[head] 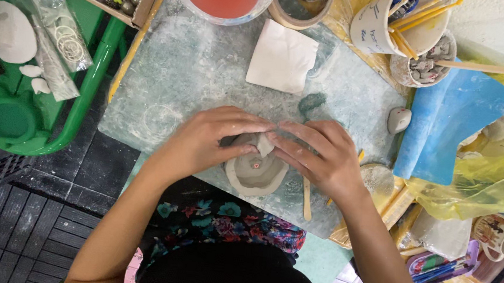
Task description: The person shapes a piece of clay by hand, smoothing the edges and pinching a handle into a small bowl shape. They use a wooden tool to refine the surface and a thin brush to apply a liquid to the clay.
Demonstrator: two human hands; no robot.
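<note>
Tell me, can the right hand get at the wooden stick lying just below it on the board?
Probably yes. The right hand is pinching the grey clay piece together with the left hand, and the wooden stick lies bare on the work board beside the clay, nothing covering it. It would have to let go of the clay.

Grey clay bowl [256,171] at centre, on clay-smeared work board [198,67]. Left hand [207,141] at 9 o'clock and right hand [322,155] at 3 o'clock, fingertips pinching its rim. White clay slab [283,56] at 12 o'clock. Wooden stick [307,198] at 4 o'clock.
</note>
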